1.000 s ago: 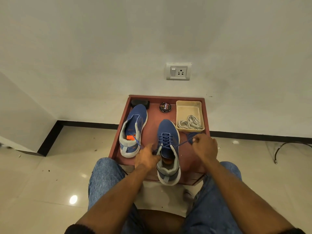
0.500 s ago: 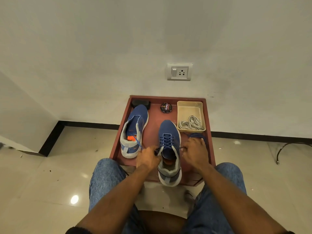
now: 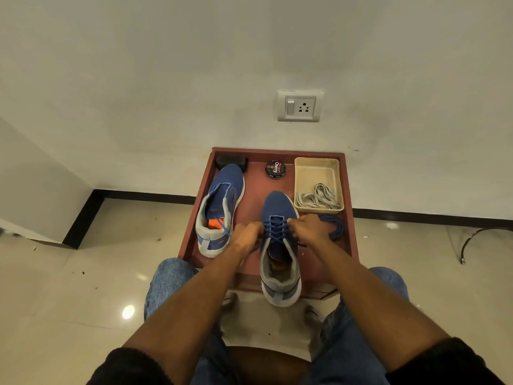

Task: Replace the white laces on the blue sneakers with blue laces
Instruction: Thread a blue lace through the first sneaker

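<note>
The near sneaker is flanked by both hands — the left hand at its 9 o'clock, the right hand at 3 o'clock — each pinching the blue lace. White laces are seen in the tray at 1 o'clock.

A single head view is given, taken from above and behind the forearms, tilted forward and down. The two hands' grip on the near sneaker is set just below frame centre, at arm's length. Beyond the grip the low table and wall are seen; nearer than it, knees fill the bottom edge.
</note>
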